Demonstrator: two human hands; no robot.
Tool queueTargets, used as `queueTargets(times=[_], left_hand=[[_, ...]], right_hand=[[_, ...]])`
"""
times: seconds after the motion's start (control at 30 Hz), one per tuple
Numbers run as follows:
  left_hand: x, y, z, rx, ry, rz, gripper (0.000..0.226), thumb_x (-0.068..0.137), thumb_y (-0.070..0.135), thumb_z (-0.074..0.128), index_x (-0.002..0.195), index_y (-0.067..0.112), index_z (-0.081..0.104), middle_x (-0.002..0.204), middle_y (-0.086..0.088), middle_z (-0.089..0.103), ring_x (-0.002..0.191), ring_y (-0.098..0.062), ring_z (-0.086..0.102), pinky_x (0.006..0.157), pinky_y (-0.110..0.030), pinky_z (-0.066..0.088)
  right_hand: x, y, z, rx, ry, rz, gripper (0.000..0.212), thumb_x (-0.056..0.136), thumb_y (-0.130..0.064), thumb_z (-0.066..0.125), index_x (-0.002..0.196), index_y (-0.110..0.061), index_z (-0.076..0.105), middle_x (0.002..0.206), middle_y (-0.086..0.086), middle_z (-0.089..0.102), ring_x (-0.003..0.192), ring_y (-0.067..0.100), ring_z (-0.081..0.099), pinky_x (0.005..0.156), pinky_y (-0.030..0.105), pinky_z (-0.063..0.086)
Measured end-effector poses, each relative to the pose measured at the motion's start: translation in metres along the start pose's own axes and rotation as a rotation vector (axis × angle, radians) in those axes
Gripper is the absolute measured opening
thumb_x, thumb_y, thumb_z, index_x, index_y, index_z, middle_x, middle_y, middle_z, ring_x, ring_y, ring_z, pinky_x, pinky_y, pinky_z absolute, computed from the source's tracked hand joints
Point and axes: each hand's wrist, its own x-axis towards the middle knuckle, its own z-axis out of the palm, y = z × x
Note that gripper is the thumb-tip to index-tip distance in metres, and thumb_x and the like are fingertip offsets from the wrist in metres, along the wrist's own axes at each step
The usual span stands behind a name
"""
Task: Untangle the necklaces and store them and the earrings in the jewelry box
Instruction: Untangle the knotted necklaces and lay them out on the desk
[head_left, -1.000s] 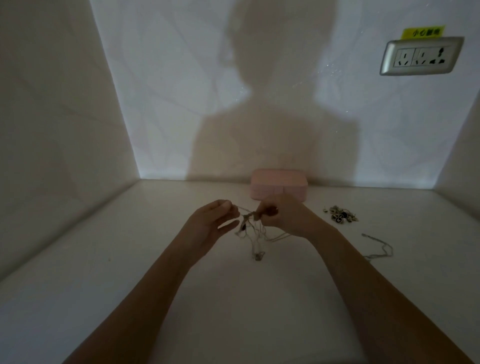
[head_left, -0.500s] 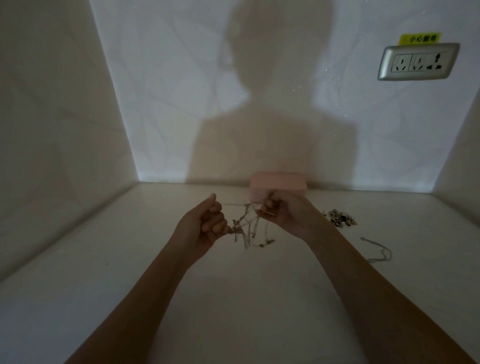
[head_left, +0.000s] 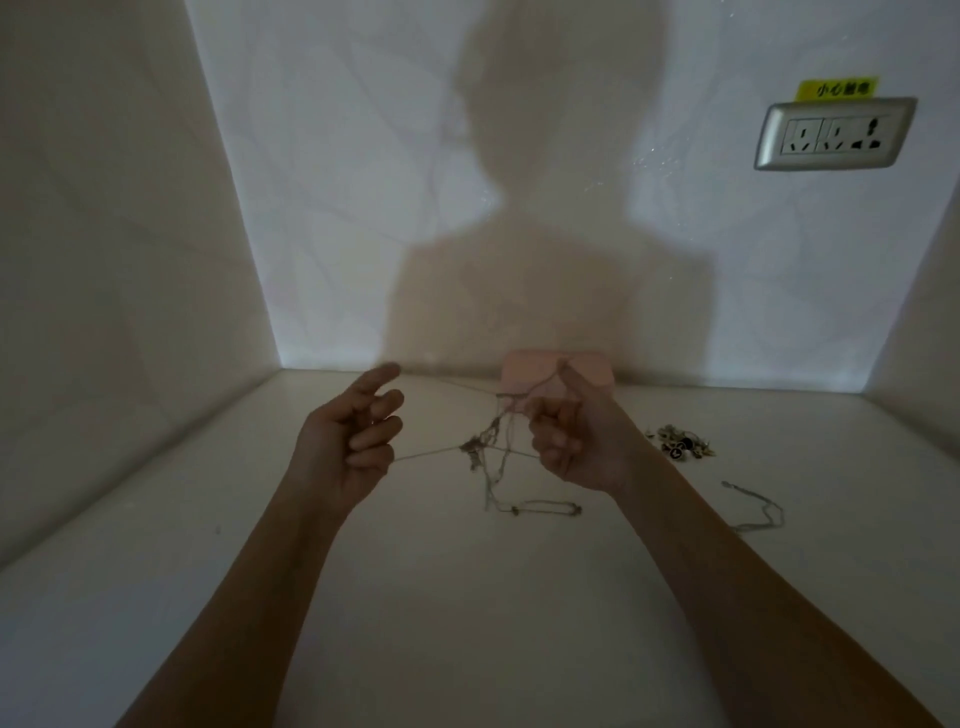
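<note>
A knot of thin tangled necklaces (head_left: 488, 452) hangs stretched between my two raised hands, its lower loops trailing onto the white table. My left hand (head_left: 348, 441) holds one strand in its curled lower fingers, index finger pointing out. My right hand (head_left: 576, 436) grips other strands, one chain running up to its raised fingertip. The closed pink jewelry box (head_left: 524, 371) stands behind the hands against the back wall, partly hidden by the right hand. A small heap of earrings (head_left: 680, 444) lies right of the right hand. One separate necklace (head_left: 758, 506) lies loose further right.
The white table (head_left: 467, 597) is boxed in by a left wall, a back wall and a right wall. A silver power socket (head_left: 834, 135) with a yellow label sits high on the back wall. My shadow falls on the back wall.
My hands have moved apart and risen, pulling the tangle out wider. The left hand shifted left and its index finger opened out. More chain now trails onto the table.
</note>
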Motion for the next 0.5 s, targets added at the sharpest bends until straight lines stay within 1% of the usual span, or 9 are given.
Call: queueTargets(times=[0.07,0.1,0.17,0.23,0.3,0.37,0.43,0.47,0.5], left_hand=[[-0.004,0.005,-0.008,-0.09,-0.168,-0.123,0.035,0.096,-0.001,0.022,0.112,-0.004,0.054,0.098,-0.018,0.058,0.059,-0.014,0.036,0.044,-0.019,0.037],[-0.007,0.008,-0.013,-0.026,-0.211,-0.144,0.037,0.099,-0.001,0.017,0.119,-0.008,0.047,0.11,-0.024,0.055,0.062,-0.015,0.038,0.048,-0.019,0.037],[-0.01,0.005,-0.018,0.133,-0.387,-0.196,0.037,0.101,-0.003,0.018,0.132,-0.013,0.035,0.123,-0.027,0.05,0.059,-0.012,0.04,0.051,-0.016,0.036],[-0.008,0.0,-0.019,0.312,-0.563,-0.285,0.044,0.101,0.014,0.034,0.138,-0.009,0.03,0.123,-0.02,0.052,0.048,-0.004,0.036,0.043,-0.012,0.032],[-0.007,-0.003,-0.022,0.476,-0.607,-0.38,0.076,0.089,0.05,0.046,0.138,-0.007,0.033,0.12,-0.014,0.058,0.045,-0.001,0.036,0.041,-0.008,0.031],[-0.007,0.001,-0.029,0.552,-0.624,-0.535,0.104,0.071,0.074,0.045,0.137,-0.006,0.036,0.118,-0.012,0.062,0.046,0.0,0.04,0.044,-0.008,0.034],[-0.011,0.006,-0.037,0.637,-0.574,-0.627,0.117,0.061,0.084,0.043,0.136,-0.004,0.038,0.121,-0.01,0.062,0.051,-0.002,0.046,0.05,-0.011,0.039],[-0.013,0.006,-0.04,0.68,-0.533,-0.652,0.119,0.058,0.087,0.042,0.137,-0.002,0.038,0.122,-0.01,0.061,0.054,-0.003,0.047,0.052,-0.013,0.039],[-0.015,0.006,-0.041,0.71,-0.489,-0.668,0.12,0.056,0.088,0.042,0.139,0.001,0.039,0.123,-0.01,0.06,0.056,-0.005,0.047,0.053,-0.015,0.039]], right_hand=[[0.001,-0.003,-0.004,0.149,-0.103,-0.015,0.066,0.095,-0.05,0.032,0.071,-0.005,0.074,0.044,0.003,0.055,0.025,0.003,0.022,0.026,0.013,0.026],[0.001,-0.006,-0.008,0.212,-0.172,-0.022,0.056,0.094,-0.045,0.038,0.084,-0.004,0.075,0.051,0.005,0.061,0.028,0.002,0.017,0.026,0.012,0.024],[0.0,-0.01,-0.013,0.255,-0.291,-0.027,0.043,0.086,-0.038,0.053,0.104,-0.003,0.071,0.064,0.009,0.067,0.034,0.003,0.015,0.027,0.012,0.026],[0.004,-0.012,-0.022,0.267,-0.356,-0.042,0.044,0.086,-0.037,0.061,0.112,-0.002,0.066,0.071,0.012,0.069,0.034,0.004,0.023,0.03,0.015,0.037],[0.008,-0.014,-0.034,0.34,-0.422,-0.065,0.051,0.088,-0.04,0.057,0.123,-0.002,0.059,0.078,0.016,0.069,0.037,0.01,0.043,0.04,0.022,0.049],[0.01,-0.02,-0.054,0.414,-0.496,-0.077,0.068,0.086,-0.056,0.05,0.129,-0.003,0.053,0.08,0.015,0.068,0.043,0.015,0.052,0.047,0.023,0.05],[0.007,-0.029,-0.074,0.473,-0.485,-0.091,0.078,0.083,-0.067,0.042,0.123,-0.001,0.057,0.069,0.012,0.063,0.041,0.013,0.039,0.043,0.023,0.04],[0.004,-0.033,-0.081,0.45,-0.422,-0.105,0.077,0.086,-0.066,0.037,0.115,0.0,0.063,0.06,0.008,0.058,0.04,0.01,0.029,0.039,0.022,0.032],[0.0,-0.037,-0.084,0.362,-0.287,-0.125,0.071,0.089,-0.062,0.036,0.103,0.0,0.07,0.051,0.004,0.051,0.039,0.008,0.02,0.035,0.021,0.025]])
